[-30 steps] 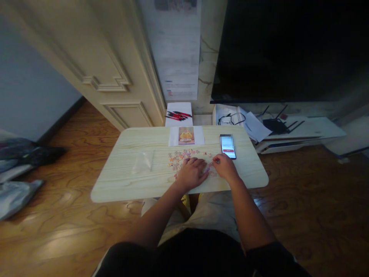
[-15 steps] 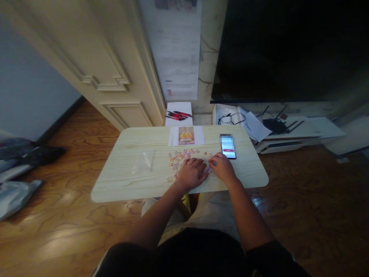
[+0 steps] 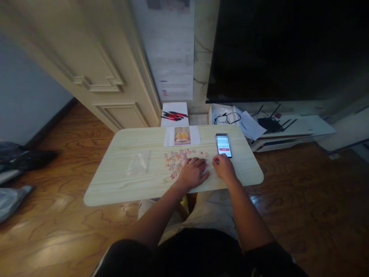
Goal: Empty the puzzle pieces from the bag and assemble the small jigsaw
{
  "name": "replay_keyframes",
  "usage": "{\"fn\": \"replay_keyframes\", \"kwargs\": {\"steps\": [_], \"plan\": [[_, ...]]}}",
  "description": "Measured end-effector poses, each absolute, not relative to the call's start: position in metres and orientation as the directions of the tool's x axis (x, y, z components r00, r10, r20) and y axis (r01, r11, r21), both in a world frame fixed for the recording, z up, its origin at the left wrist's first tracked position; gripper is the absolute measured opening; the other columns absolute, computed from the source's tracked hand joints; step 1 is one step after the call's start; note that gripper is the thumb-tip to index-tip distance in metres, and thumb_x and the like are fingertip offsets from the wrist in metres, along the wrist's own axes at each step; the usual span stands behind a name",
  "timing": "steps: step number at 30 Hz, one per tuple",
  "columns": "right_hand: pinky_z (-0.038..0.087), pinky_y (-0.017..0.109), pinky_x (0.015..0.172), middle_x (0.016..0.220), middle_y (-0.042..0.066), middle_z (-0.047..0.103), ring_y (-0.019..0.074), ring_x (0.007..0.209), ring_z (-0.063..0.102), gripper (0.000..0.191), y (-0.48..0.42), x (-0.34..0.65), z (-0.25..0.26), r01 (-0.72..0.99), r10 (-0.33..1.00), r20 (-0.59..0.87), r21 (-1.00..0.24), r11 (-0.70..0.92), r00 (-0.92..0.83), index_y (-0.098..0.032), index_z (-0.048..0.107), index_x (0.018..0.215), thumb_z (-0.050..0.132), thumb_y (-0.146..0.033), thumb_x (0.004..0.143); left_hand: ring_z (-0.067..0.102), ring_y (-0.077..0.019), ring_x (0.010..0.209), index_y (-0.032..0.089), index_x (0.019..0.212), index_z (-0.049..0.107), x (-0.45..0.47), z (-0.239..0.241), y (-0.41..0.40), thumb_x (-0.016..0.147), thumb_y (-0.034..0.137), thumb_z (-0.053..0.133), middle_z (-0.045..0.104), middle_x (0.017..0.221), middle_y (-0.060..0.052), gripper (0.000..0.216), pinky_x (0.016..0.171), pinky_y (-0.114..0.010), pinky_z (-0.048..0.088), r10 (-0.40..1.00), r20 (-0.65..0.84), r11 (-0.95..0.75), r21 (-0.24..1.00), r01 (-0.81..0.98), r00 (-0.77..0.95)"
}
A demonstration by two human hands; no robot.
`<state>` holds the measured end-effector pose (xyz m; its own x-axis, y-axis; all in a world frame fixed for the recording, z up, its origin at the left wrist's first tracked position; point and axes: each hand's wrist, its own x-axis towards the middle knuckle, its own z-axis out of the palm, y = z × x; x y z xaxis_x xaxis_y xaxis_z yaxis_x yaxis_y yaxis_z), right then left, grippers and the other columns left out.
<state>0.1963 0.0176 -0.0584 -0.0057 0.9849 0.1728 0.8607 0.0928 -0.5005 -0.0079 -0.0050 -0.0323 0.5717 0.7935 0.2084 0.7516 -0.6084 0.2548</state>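
Note:
My left hand [image 3: 192,173] lies palm down with its fingers stretched out, over the right part of a loose heap of small pastel jigsaw puzzle pieces [image 3: 174,161]. Some pieces are hidden under it. Just to its right, my right hand [image 3: 225,169] has thumb and fingers pinched on what looks like a small puzzle piece, mostly covered by the fingertips. A few separate pieces [image 3: 203,153] lie above the gap between the hands. Behind the heap is a white sheet with a printed picture [image 3: 182,135] of a yellow figure.
A lit phone [image 3: 224,146] lies beyond my right hand on the pale wooden table [image 3: 109,169]. At left is a clear plastic bag [image 3: 138,163]. Past the far edge, red and black pens [image 3: 174,115] rest on a white surface, near a router [image 3: 271,125] on a low cabinet.
My right hand has drawn away to the right, widening the gap to my left hand. My left hand has slid slightly right over the pieces. The whole view has shifted a little.

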Motion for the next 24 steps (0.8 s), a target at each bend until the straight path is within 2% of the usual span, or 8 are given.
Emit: {"fn": "replay_keyframes", "kwargs": {"steps": [6, 11, 16, 20, 24], "plan": [[0.049, 0.031, 0.090, 0.099, 0.004, 0.065, 0.0186, 0.092, 0.063, 0.006, 0.014, 0.205, -0.055, 0.804, 0.980, 0.181, -0.568, 0.176, -0.087, -0.021, 0.073, 0.094, 0.069, -0.019, 0.089, 0.052, -0.0320, 0.129, 0.027, 0.135, 0.064, -0.017, -0.033, -0.005, 0.097, 0.049, 0.056, 0.062, 0.144, -0.008, 0.044, 0.109, -0.054, 0.037, 0.819, 0.224, -0.572, 0.255, 0.779, 0.528], [0.050, 0.032, 0.090, 0.103, 0.006, 0.066, 0.0198, 0.094, 0.064, 0.010, -0.002, 0.212, -0.054, 0.806, 0.985, 0.146, -0.571, 0.157, -0.089, -0.020, 0.073, 0.099, 0.070, -0.023, 0.090, 0.055, -0.0295, 0.123, 0.029, 0.131, 0.067, -0.018, -0.031, -0.009, 0.100, 0.045, 0.052, 0.067, 0.134, -0.007, 0.038, 0.106, -0.051, 0.038, 0.782, 0.211, -0.623, 0.280, 0.730, 0.586], [0.052, 0.031, 0.088, 0.103, 0.005, 0.066, 0.0182, 0.095, 0.065, 0.008, -0.009, 0.213, -0.057, 0.765, 0.986, 0.109, -0.623, 0.164, -0.123, -0.020, 0.071, 0.098, 0.069, -0.018, 0.090, 0.054, -0.0294, 0.122, 0.027, 0.133, 0.066, -0.004, -0.033, -0.010, 0.101, 0.042, 0.051, 0.067, 0.136, -0.007, 0.038, 0.103, -0.051, 0.038, 0.735, 0.204, -0.677, 0.286, 0.678, 0.647], [0.052, 0.030, 0.086, 0.101, 0.004, 0.066, 0.0176, 0.091, 0.065, 0.007, -0.008, 0.221, -0.059, 0.758, 0.988, 0.125, -0.634, 0.152, -0.093, -0.020, 0.070, 0.096, 0.068, -0.016, 0.090, 0.055, -0.0299, 0.120, 0.027, 0.125, 0.070, 0.000, -0.035, -0.009, 0.100, 0.042, 0.053, 0.067, 0.136, -0.006, 0.034, 0.102, -0.051, 0.039, 0.734, 0.202, -0.678, 0.273, 0.683, 0.648], [0.053, 0.031, 0.090, 0.106, 0.007, 0.065, 0.0179, 0.092, 0.066, 0.013, -0.007, 0.229, -0.060, 0.781, 0.990, 0.141, -0.614, 0.111, -0.029, -0.019, 0.072, 0.102, 0.068, -0.015, 0.089, 0.056, -0.0295, 0.122, 0.026, 0.129, 0.068, -0.008, -0.039, -0.007, 0.099, 0.040, 0.056, 0.068, 0.134, -0.007, 0.035, 0.103, -0.050, 0.040, 0.761, 0.233, -0.649, 0.277, 0.709, 0.605]]}}
